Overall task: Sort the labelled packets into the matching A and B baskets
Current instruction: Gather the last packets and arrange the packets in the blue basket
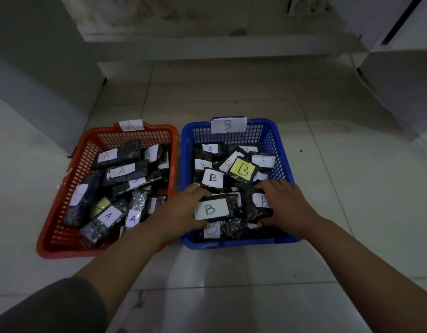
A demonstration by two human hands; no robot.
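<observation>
A red basket (61, 239) tagged A on the left holds several dark packets with A labels. To its right, a blue basket (283, 162) tagged B holds several dark packets with B labels, one with a yellow label (242, 169). Both my hands reach into the blue basket's near end. My left hand (181, 210) grips a dark packet with a white B label (213, 209) by its left end, fingers over the top and thumb below. My right hand (283, 204) grips another dark B packet (257, 207) from its right side, covering part of its label.
Both baskets stand side by side on a pale tiled floor (352, 212). A white cabinet (39, 92) rises at the left, a low white ledge (207, 44) runs along the back, and white furniture (404, 92) stands at the right.
</observation>
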